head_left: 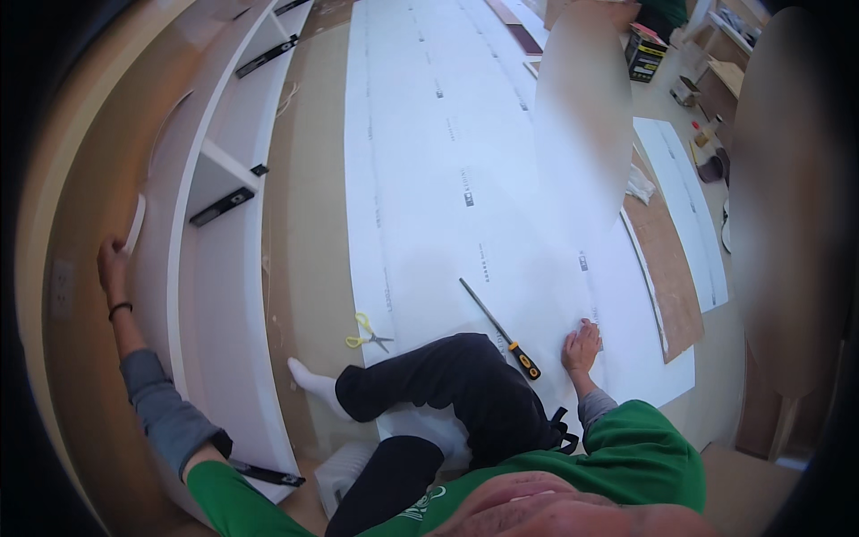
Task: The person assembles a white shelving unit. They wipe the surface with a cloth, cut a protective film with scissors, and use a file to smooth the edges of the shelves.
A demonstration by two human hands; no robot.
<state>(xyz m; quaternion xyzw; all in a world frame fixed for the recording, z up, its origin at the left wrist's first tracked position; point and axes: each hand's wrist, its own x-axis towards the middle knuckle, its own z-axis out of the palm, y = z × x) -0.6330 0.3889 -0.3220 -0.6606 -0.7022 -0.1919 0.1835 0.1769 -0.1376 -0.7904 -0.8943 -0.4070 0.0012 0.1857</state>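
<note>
At the far left, my left hand (113, 267) pinches a thin white strip (136, 224) at the back of a white cabinet frame (190, 268) lying along the wall. My right hand (582, 347) rests with fingers stretched out on a white printed sheet (412, 224), holding nothing. Just left of that hand lies a file (506, 333) with a black and yellow handle. Scissors (365, 333) with yellow handles lie at the sheet's left edge, near my socked foot.
Black drawer slides (222, 206) are fixed to the cabinet's dividers. On the right, a brown board (667, 277) lies with a crumpled white piece (639, 184) on it. A dark box (646, 52) stands at the far right. A socket (61, 288) is on the left wall.
</note>
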